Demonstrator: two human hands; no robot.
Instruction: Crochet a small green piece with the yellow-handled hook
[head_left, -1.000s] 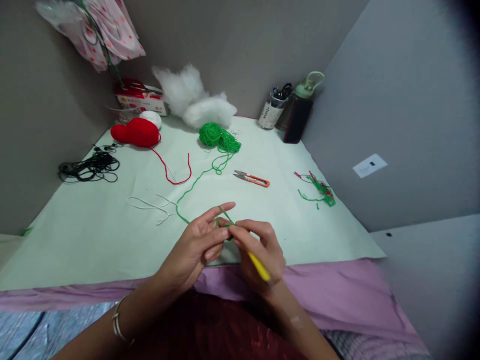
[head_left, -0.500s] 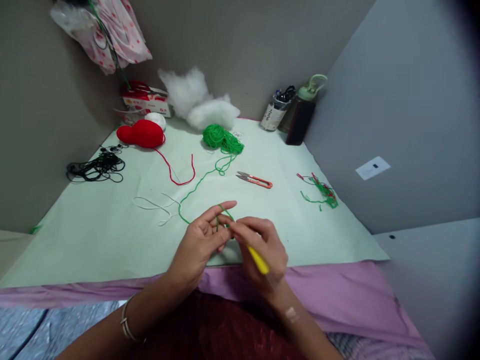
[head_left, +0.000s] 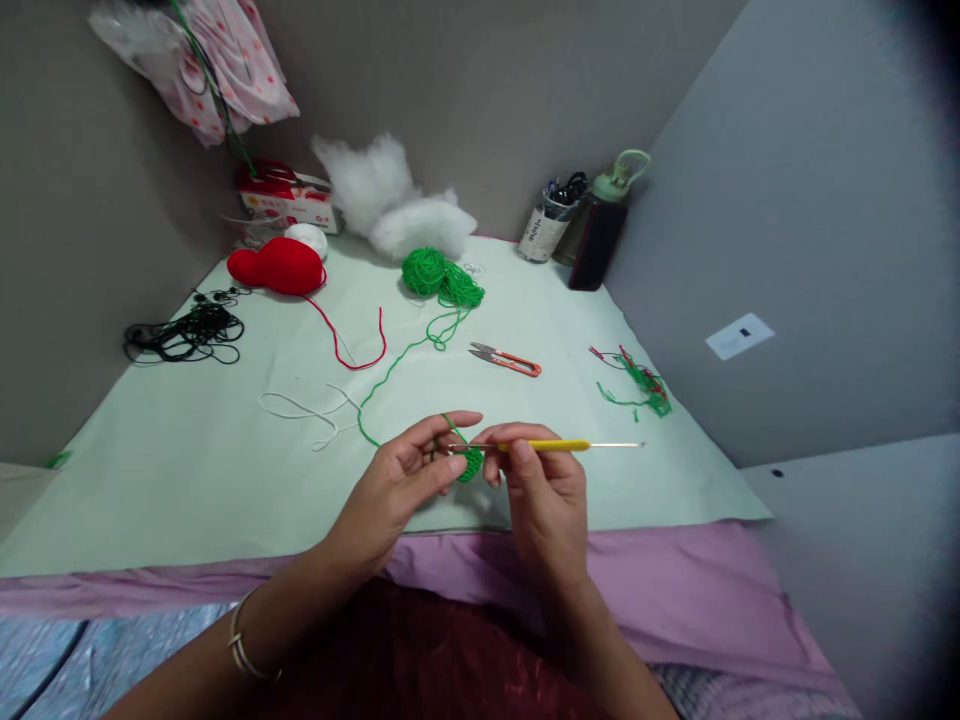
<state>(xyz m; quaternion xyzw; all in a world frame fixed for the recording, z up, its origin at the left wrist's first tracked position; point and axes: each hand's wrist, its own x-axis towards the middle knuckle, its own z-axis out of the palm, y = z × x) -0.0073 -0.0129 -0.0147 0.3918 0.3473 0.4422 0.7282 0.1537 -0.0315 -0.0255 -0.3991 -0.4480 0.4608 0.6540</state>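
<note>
A small green crocheted piece [head_left: 470, 464] is pinched between the thumb and fingers of my left hand [head_left: 401, 485]. Green yarn passes over my raised left index finger and trails back to the green yarn ball [head_left: 424, 272]. My right hand [head_left: 547, 490] grips the yellow handle of a crochet hook [head_left: 555, 445], which lies nearly level. Its thin metal front end reaches the top of the green piece; whether the tip sits inside a stitch is too small to tell.
Orange thread snips [head_left: 506, 360] lie beyond my hands. Red yarn [head_left: 281, 266], black cord [head_left: 199, 332] and white stuffing [head_left: 420, 225] are at the back and left. Green and red scraps [head_left: 645, 388] lie right. A pen cup [head_left: 545, 230] and a bottle [head_left: 600, 235] stand back right.
My right hand has turned, bringing the hook from a downward slant to nearly level. The green piece, mostly hidden before, now shows beside my left fingertips.
</note>
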